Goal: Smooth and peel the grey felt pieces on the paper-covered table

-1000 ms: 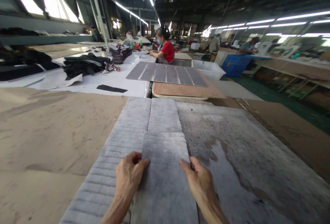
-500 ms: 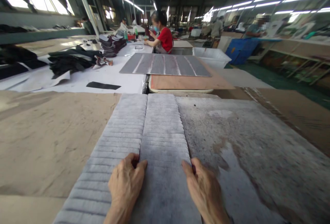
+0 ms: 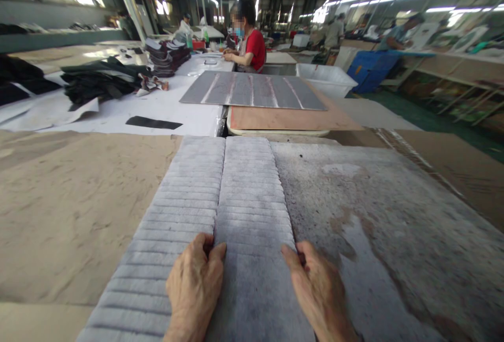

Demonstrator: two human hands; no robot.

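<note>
Two long side-by-side rows of overlapping grey fabric pieces run away from me, the left row [image 3: 157, 237] and the right row [image 3: 252, 179]. In the right row, a grey fabric piece [image 3: 252, 289] lies nearest me, smooth and faintly mottled. My left hand [image 3: 197, 276] pinches its left edge, thumb on top and fingers curled at the seam between the rows. On its right edge my right hand [image 3: 317, 279] is closed in the same way. Fingertips of both hands are partly hidden beneath the edge.
Brown paper [image 3: 71, 216] covers the table at left; a stained grey sheet [image 3: 394, 216] lies at right. Beyond are a grey board with pale stripes [image 3: 252, 90], dark cloth piles [image 3: 102, 82], a black strip [image 3: 153, 122] and a white bin [image 3: 326, 80]. A co-worker in red [image 3: 255, 50] sits further back.
The view has tipped down slightly, so the tables and rows sit higher in the picture. Both hands keep their hold on the piece's edges. The co-worker in red has lowered a hand.
</note>
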